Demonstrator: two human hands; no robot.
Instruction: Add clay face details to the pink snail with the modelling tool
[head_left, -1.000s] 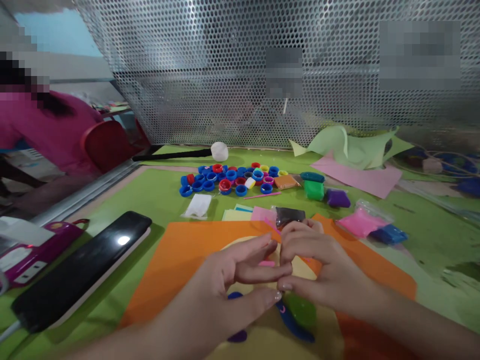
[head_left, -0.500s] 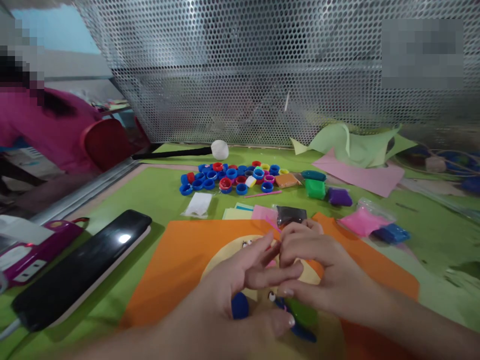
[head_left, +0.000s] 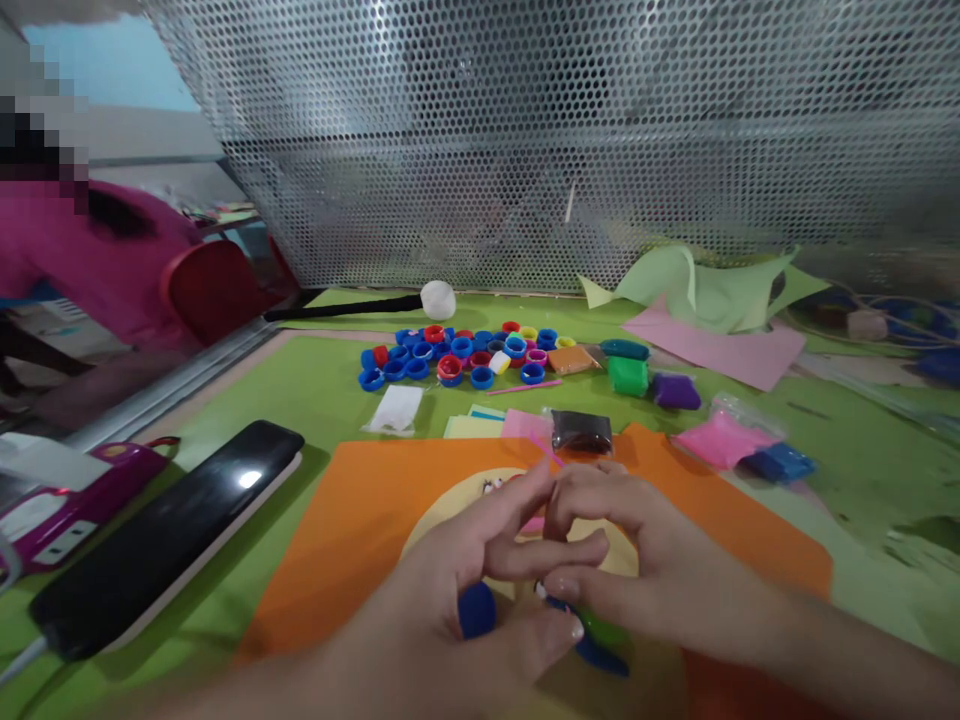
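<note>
My left hand point(head_left: 487, 570) hovers over a pale yellow paper disc point(head_left: 439, 510) with its thumb and fingers spread apart. Its fingertips meet the curled fingers of my right hand point(head_left: 622, 545); anything pinched there is hidden. On the disc, below my hands, lies a blue and green clay figure point(head_left: 604, 650) with a small googly eye. A round dark blue piece point(head_left: 477, 610) shows between the left thumb and fingers. More little googly eyes point(head_left: 491, 487) sit near the disc's top. Under the disc is an orange sheet point(head_left: 360, 500).
Several bottle caps point(head_left: 461, 347) are piled behind the sheet. Bagged clay in black point(head_left: 581, 432), green point(head_left: 628, 376), purple point(head_left: 676, 390) and pink point(head_left: 724, 440) lies around. A black elongated device point(head_left: 165, 540) lies left. A perforated metal panel point(head_left: 487, 150) stands behind; a person in pink point(head_left: 105, 245) is at far left.
My right hand has shifted slightly left, its fingers closer to the left fingertips. My left hand stays almost in place. The objects on the table keep their positions.
</note>
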